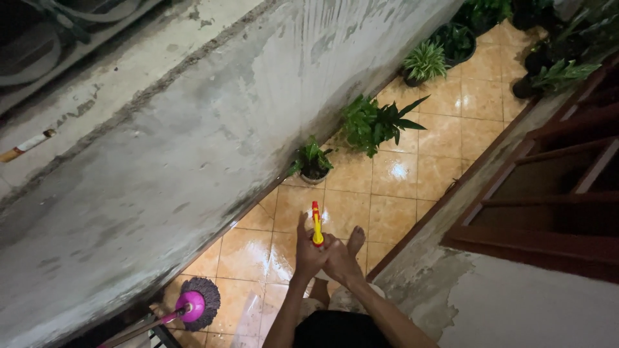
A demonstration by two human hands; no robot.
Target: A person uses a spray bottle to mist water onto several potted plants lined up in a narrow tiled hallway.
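1. Mop handle tip [316, 224], red and yellow, sticks up in the lower middle of the frame, over the wet orange floor tiles [393, 174].
2. Left hand [308, 252] is wrapped tight around the handle, with one finger up.
3. Right hand [340, 261] is pressed against the left hand and closed on the same handle.
4. A bare foot [356, 240] shows just right of the hands.
5. A pink mop head [198, 303] with grey strings lies in the lower left.
6. Potted plants [375, 122] stand along the grey wall [193, 142], toward the upper right.
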